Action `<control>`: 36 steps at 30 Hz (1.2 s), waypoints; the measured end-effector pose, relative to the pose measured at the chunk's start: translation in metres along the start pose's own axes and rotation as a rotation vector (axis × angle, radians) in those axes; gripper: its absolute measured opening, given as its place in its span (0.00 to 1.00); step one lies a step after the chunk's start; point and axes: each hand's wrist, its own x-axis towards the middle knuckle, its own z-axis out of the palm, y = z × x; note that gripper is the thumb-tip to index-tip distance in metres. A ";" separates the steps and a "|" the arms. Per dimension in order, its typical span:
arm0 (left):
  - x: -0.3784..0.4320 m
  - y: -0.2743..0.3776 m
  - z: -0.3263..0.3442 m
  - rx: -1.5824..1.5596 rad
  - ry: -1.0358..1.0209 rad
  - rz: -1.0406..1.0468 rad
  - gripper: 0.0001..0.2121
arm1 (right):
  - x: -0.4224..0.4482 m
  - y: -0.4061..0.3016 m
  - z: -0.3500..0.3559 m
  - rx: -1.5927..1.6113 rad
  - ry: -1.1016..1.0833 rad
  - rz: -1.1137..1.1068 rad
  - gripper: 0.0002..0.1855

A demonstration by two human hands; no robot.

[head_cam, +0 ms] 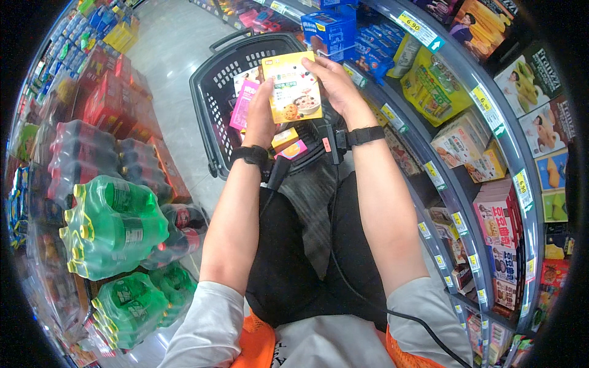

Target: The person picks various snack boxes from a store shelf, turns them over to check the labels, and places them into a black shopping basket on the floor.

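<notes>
Between my two hands is a yellow cookie box (294, 87), its printed front turned up towards me. My left hand (261, 117) grips its left edge, the thumb lying on the front. At the upper right edge, my right hand (332, 83) has its thumb on the top corner. Below the box stands a black plastic shopping basket (202, 99) with slotted walls. In it lie a pink package (245, 105), a small yellow box (284, 138) and a pink box with an orange print (292, 150), partly hidden by my hands and the held box.
Shelves with price tags (487, 108) curve along the right, holding snack boxes (497, 216) and a yellow-green snack bag (435, 87). Shrink-wrapped green bottles (119, 225), dark cola bottles (85, 158) and red cartons (108, 103) are stacked on the left. Grey floor (172, 55) runs ahead between them.
</notes>
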 end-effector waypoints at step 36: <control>0.019 -0.033 -0.030 0.414 0.071 -0.003 0.21 | -0.009 -0.004 0.006 -0.190 0.077 0.178 0.31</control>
